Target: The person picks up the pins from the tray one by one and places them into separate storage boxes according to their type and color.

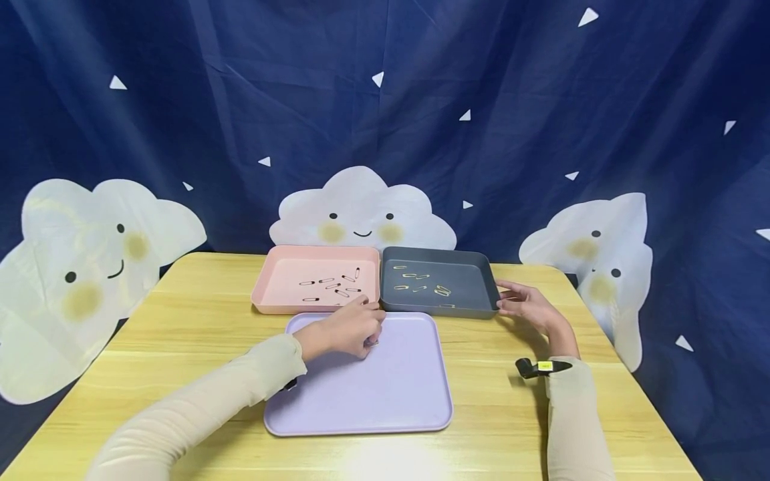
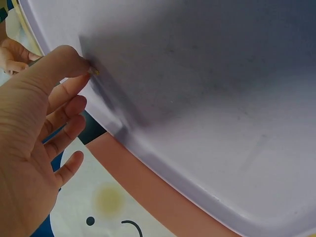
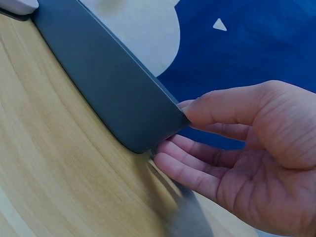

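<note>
My left hand is over the upper part of the lilac tray. Between its thumb and index finger it pinches a small gold safety pin, mostly hidden by the fingertips; the other fingers are loosely bent. At the right end of the dark grey tray, my right hand holds the corner, thumb at the rim and other fingers against the outer side. Several gold safety pins lie in that tray. Several black safety pins lie scattered in the pink tray, beside the grey one.
All three trays are on a light wooden table, the lilac one nearest me and the other two side by side behind it. A dark blue curtain with white clouds hangs behind the table's far edge.
</note>
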### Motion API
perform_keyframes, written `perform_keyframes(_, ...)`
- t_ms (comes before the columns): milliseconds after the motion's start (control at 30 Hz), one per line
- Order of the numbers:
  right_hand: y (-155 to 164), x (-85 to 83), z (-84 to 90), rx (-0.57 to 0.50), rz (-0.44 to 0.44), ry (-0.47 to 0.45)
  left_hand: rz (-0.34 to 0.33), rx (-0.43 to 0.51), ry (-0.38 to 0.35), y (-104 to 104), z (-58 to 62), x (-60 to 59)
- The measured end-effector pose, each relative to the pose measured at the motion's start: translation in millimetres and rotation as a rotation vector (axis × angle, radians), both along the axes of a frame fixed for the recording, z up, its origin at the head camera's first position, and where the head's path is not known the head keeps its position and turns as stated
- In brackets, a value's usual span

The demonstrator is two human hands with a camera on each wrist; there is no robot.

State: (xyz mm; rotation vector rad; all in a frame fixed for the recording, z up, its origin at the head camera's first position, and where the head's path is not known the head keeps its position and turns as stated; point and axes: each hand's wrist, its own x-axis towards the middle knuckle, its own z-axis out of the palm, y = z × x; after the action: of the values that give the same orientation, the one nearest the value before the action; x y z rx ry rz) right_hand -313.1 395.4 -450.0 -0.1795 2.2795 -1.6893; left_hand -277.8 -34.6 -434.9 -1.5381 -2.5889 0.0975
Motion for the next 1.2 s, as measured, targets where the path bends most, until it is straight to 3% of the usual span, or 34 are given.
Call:
perform_keyframes(533, -1.1, -1.0, -0.5, -0.002, -0.002, 0.005, -0.009, 0.011, -0.029, 4.0, 1.3, -1.8)
perform_keyframes(900, 0.6, -1.1, -2.0, 0.008, 0.003, 0.009, -0.028, 0.014, 0.018, 4.9, -2.5, -3.6)
perform_keyframes(1200, 0.5, -1.3, -2.2, 0.020, -0.007, 0.021, -0.029, 0.024, 0.060, 12.4, 9.8, -8.0)
